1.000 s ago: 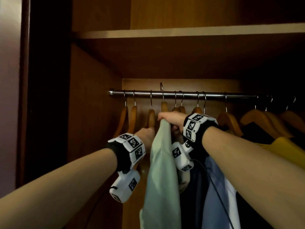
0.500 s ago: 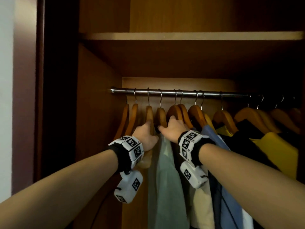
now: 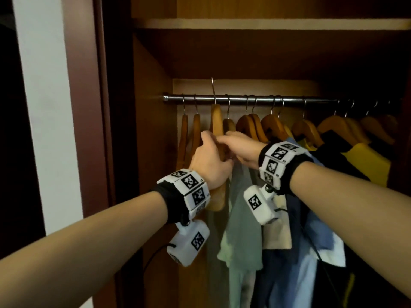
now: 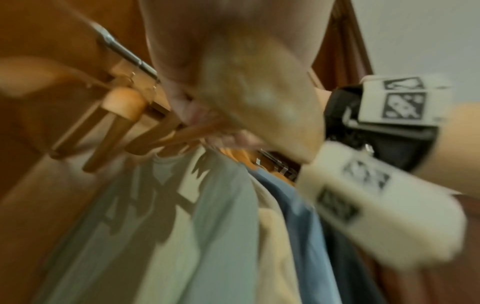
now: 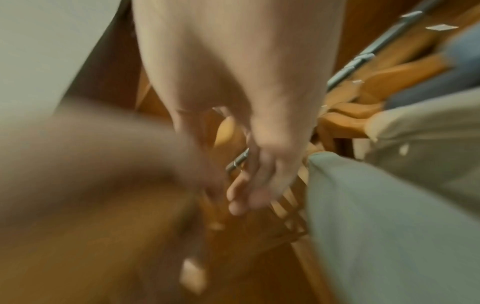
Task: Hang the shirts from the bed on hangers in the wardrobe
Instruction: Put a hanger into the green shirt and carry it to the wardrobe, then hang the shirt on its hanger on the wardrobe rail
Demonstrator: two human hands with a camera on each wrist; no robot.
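A bare wooden hanger [image 3: 216, 121] is lifted with its steel hook [image 3: 214, 90] above the wardrobe's metal rail [image 3: 244, 99] — the left hand [image 3: 210, 161] grasps its shoulder. The right hand [image 3: 241, 150] reaches alongside; its grip cannot be told. The pale green shirt [image 3: 242, 218] hangs just right.

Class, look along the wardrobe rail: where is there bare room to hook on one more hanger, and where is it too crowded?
The rail shows little bare metal: a short stub between its left end and the first empty hanger, and a gap between the hooks left of the yellow shirt. From the green shirt rightward, clothes press together. The left hand grips a lifted hanger.
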